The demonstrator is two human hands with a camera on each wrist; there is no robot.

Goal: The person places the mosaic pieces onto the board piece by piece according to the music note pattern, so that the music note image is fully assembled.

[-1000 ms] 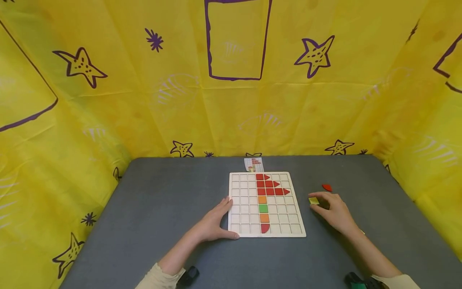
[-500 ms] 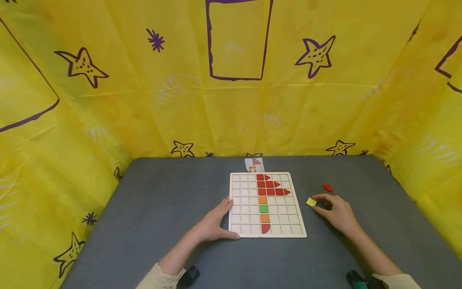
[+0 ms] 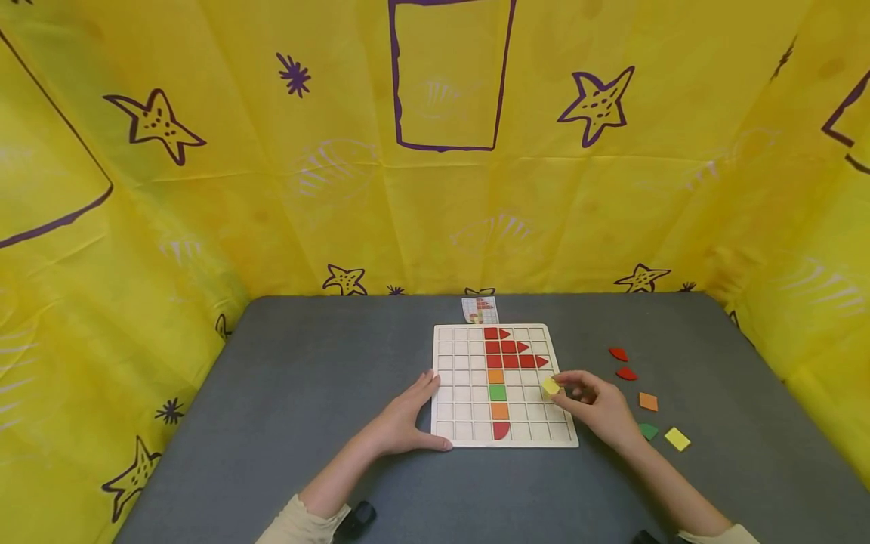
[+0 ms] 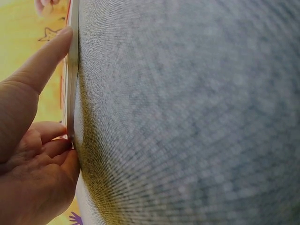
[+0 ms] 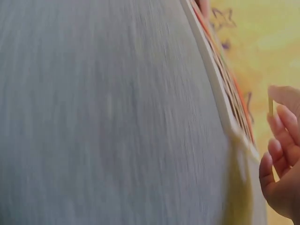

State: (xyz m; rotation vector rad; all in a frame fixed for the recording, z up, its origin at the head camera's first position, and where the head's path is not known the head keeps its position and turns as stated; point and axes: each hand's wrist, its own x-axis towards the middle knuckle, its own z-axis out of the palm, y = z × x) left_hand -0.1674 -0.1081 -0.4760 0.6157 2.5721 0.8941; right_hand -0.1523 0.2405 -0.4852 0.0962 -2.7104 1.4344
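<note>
A pale gridded board [image 3: 462,393] lies flat on the grey table. Red squares and triangles fill part of its top three rows, and below them run an orange, a green [image 3: 498,393] and another orange square, then a rounded red piece [image 3: 501,431]. My left hand [image 3: 401,425] rests against the board's left side, fingers along the edge and thumb at the near corner. Between thumb and forefinger my right hand [image 3: 598,408] pinches a yellow square tile [image 3: 550,387] over the board's right columns. The right wrist view shows that tile [image 5: 270,104] edge-on, raised off the board.
Behind the board lies a small printed pattern card [image 3: 480,310]. To the right are two red curved pieces [image 3: 627,374], an orange tile [image 3: 649,401], a partly covered green piece [image 3: 649,431] and another yellow tile [image 3: 677,439]. A yellow patterned cloth [image 3: 435,219] surrounds the table.
My right hand has carried the yellow tile leftward, from beside the board to above its right part. Loose pieces formerly behind that hand and arm now show. The left hand stays put.
</note>
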